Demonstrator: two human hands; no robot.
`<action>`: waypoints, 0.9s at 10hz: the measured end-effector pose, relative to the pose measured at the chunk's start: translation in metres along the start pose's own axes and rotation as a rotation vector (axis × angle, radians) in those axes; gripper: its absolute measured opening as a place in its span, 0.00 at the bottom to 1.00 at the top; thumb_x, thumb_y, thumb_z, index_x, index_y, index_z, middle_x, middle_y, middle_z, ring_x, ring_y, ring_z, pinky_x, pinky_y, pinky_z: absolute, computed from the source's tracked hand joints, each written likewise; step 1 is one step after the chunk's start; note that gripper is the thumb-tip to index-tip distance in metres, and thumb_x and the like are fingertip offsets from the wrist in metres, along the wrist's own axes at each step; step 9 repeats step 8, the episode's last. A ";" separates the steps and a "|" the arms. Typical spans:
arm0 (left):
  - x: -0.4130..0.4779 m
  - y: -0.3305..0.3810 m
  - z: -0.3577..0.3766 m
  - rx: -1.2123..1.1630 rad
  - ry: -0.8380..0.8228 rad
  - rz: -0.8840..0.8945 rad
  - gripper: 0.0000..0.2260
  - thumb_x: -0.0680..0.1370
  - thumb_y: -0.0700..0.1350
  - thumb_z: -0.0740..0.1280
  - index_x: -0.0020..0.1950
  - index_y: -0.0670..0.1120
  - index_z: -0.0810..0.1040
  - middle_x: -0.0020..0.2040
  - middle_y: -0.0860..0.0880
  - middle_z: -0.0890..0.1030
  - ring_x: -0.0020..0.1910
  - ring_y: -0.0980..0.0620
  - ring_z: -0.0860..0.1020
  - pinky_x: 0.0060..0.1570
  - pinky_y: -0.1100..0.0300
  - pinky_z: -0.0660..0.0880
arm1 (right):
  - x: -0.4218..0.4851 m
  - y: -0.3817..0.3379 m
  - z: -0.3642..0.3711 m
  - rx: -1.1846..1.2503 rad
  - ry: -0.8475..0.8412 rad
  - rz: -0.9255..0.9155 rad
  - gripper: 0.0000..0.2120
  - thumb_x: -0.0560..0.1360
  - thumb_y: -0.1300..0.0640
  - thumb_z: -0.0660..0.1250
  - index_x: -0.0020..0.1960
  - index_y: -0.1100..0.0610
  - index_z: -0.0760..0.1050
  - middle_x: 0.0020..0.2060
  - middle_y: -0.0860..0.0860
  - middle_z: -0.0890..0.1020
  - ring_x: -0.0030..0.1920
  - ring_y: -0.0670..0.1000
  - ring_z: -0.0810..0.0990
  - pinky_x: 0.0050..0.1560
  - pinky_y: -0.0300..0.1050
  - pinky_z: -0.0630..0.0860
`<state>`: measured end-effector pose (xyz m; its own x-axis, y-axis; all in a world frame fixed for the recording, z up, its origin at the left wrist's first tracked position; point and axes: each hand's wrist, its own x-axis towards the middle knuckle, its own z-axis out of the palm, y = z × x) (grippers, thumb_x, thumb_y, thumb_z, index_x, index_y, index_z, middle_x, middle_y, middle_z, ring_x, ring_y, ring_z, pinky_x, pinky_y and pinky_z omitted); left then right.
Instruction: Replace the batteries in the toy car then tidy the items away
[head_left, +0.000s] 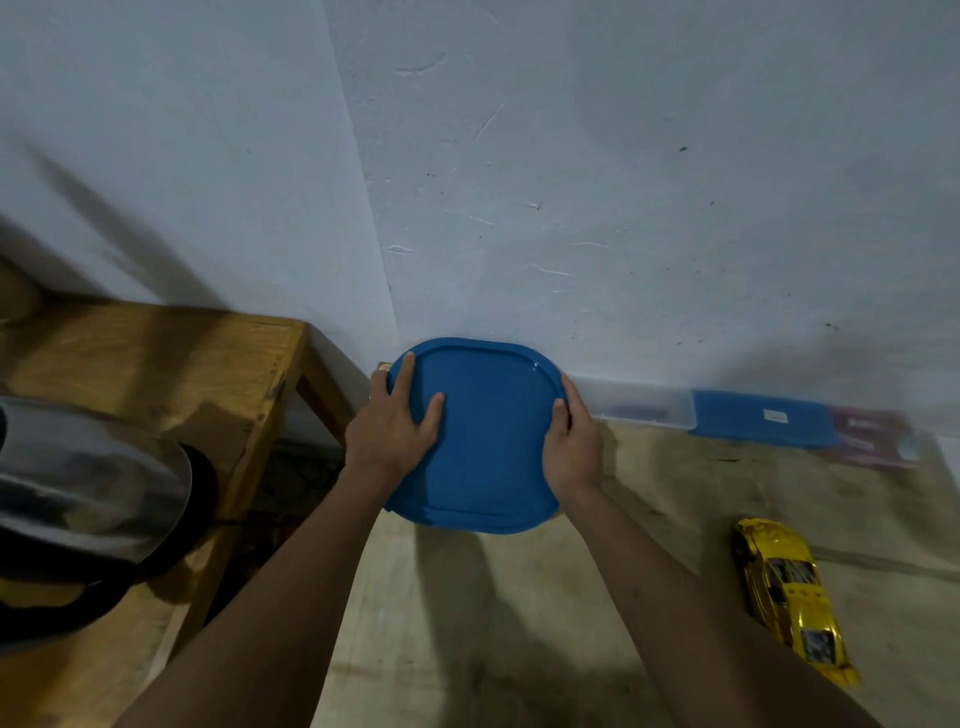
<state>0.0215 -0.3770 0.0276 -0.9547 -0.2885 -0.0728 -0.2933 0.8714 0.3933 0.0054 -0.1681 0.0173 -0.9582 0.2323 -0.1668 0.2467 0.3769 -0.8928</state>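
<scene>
A blue square lid with rounded corners (488, 447) sits on a container at the back of the wooden table (519, 597), close to the wall. My left hand (395, 431) grips its left edge, fingers spread flat over the top. My right hand (574, 441) holds the right edge with the thumb on the rim. The container under the lid is almost wholly hidden. A yellow toy car (792, 597) rests on the table at the right, well apart from both hands.
A clear box with a blue lid (727, 415) lies along the wall at the right, with a reddish packet (878, 441) beside it. At the left stands a wooden bench (171, 374) bearing a shiny metal vessel (88, 483).
</scene>
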 end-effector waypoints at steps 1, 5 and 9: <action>-0.001 0.001 -0.003 -0.034 0.015 -0.025 0.31 0.80 0.65 0.56 0.80 0.56 0.54 0.73 0.44 0.65 0.59 0.40 0.78 0.48 0.50 0.77 | -0.002 -0.003 0.002 -0.008 0.030 -0.027 0.19 0.84 0.54 0.53 0.74 0.49 0.67 0.66 0.48 0.76 0.63 0.50 0.75 0.64 0.48 0.73; -0.006 -0.003 -0.011 -0.149 -0.054 -0.045 0.33 0.79 0.64 0.60 0.80 0.54 0.53 0.73 0.44 0.67 0.67 0.42 0.73 0.56 0.47 0.75 | -0.002 -0.018 -0.012 -0.162 -0.065 -0.059 0.20 0.83 0.52 0.53 0.75 0.52 0.62 0.68 0.53 0.68 0.62 0.53 0.74 0.56 0.45 0.70; 0.006 0.046 -0.071 -0.164 0.094 0.147 0.23 0.80 0.58 0.64 0.71 0.49 0.74 0.65 0.43 0.77 0.62 0.43 0.76 0.60 0.47 0.75 | 0.009 -0.066 -0.049 -0.192 -0.077 -0.168 0.18 0.82 0.48 0.56 0.69 0.51 0.70 0.67 0.51 0.70 0.62 0.51 0.75 0.60 0.46 0.72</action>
